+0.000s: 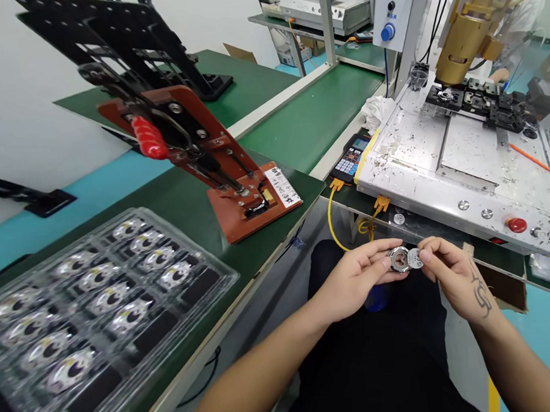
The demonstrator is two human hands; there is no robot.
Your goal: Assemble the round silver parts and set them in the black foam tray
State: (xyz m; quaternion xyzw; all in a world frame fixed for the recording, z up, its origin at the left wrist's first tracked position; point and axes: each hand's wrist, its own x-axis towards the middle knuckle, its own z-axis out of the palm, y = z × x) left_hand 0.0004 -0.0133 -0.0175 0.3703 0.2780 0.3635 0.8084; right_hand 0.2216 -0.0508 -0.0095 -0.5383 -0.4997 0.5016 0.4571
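Observation:
In front of my lap, my left hand [350,282] grips a round, silver-rimmed watch case [398,260] between thumb and fingers. Its open inside faces up and looks pinkish. Between the thumb and fingers of my right hand [454,274] is a small round silver disc [414,258] with fine dark print too small to read. The disc lies right beside the case's right edge, and I cannot tell whether the two are joined. My fingers hide the outer edges of both parts.
A clear plastic tray [158,332] with several shiny metal parts lies on the left bench. Behind it stands a brown toggle-clamp fixture [257,223] with a red handle. At right is a white machine [425,175] with a red button, beside a keypad unit [348,162] and yellow cables.

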